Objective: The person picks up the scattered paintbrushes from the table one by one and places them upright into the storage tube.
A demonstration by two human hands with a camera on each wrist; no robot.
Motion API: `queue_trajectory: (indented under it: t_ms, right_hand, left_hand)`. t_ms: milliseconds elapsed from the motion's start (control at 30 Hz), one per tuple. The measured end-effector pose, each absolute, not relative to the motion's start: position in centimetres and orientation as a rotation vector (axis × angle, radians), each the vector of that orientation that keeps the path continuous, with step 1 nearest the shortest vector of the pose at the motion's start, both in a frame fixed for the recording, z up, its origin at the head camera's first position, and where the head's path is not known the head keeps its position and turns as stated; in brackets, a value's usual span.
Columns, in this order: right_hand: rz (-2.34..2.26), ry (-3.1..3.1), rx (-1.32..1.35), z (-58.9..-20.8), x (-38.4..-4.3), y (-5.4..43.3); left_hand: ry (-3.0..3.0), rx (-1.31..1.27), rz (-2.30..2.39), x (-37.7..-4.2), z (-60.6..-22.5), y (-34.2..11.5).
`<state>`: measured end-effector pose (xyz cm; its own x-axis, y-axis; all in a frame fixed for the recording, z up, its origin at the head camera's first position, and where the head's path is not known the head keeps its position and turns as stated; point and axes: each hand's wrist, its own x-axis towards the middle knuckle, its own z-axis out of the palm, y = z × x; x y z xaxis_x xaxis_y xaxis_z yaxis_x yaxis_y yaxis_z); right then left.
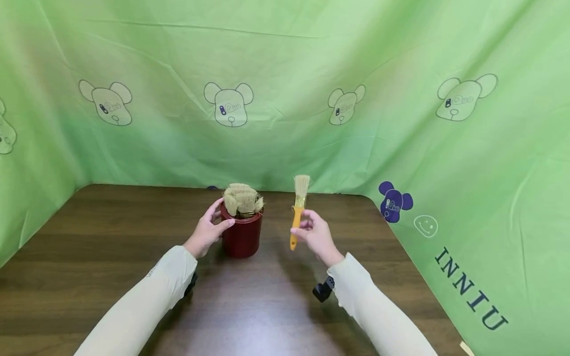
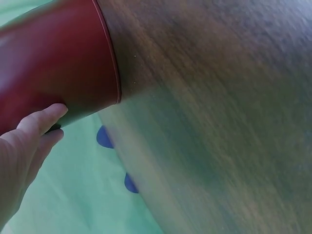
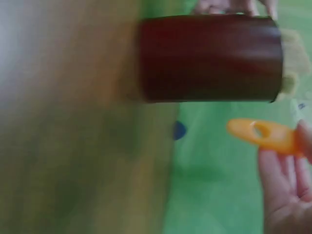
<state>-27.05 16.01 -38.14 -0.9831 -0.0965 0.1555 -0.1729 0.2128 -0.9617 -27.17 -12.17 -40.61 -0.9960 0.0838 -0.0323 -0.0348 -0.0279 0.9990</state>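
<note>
A dark red, round container (image 1: pixel 242 240) stands on the table, with the pale bristles (image 1: pixel 242 199) of several brushes packed above its rim. My left hand (image 1: pixel 207 232) holds this container at its left side near the top, thumb on the front and fingers round the far side. In the left wrist view its fingertips (image 2: pixel 57 110) lie against the smooth red wall. To the right of the container, my right hand (image 1: pixel 318 236) pinches a paintbrush (image 1: pixel 297 215) by its orange handle, bristles pointing up. The handle's end, with its hanging hole, shows in the right wrist view.
The brown wooden table (image 1: pixel 111 257) ends at a green cloth backdrop (image 1: pixel 285 54) printed with bear heads, which also hangs along the left and right sides. A small pale object (image 1: pixel 466 348) shows at the bottom right corner.
</note>
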Motion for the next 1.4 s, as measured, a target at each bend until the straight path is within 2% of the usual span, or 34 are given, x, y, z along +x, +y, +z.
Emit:
queue_trajectory:
  t_ms: [167, 500, 800, 1033, 1400]
  right_hand:
    - [1.787, -2.357, 0.446, -36.7, -27.9, 14.9]
    - [1.748, -2.300, 0.485, -35.4, -29.0, 12.6]
    - [1.840, -2.137, 0.609, -33.3, -28.5, 9.1]
    - [2.018, -2.010, 0.651, -33.5, -28.4, 6.8]
    - [1.976, -2.098, 0.697, -34.0, -28.7, 5.6]
  left_hand:
    - [2.120, 0.048, 2.190, -27.1, -40.7, -12.3]
    - [2.108, 0.055, 2.210, -27.0, -40.7, -12.5]
    - [2.092, 0.070, 2.186, -27.2, -40.2, -12.4]
    - [2.107, 0.157, 2.173, -27.1, -40.4, -12.2]
    - [2.068, 0.062, 2.178, -26.9, -40.3, -12.7]
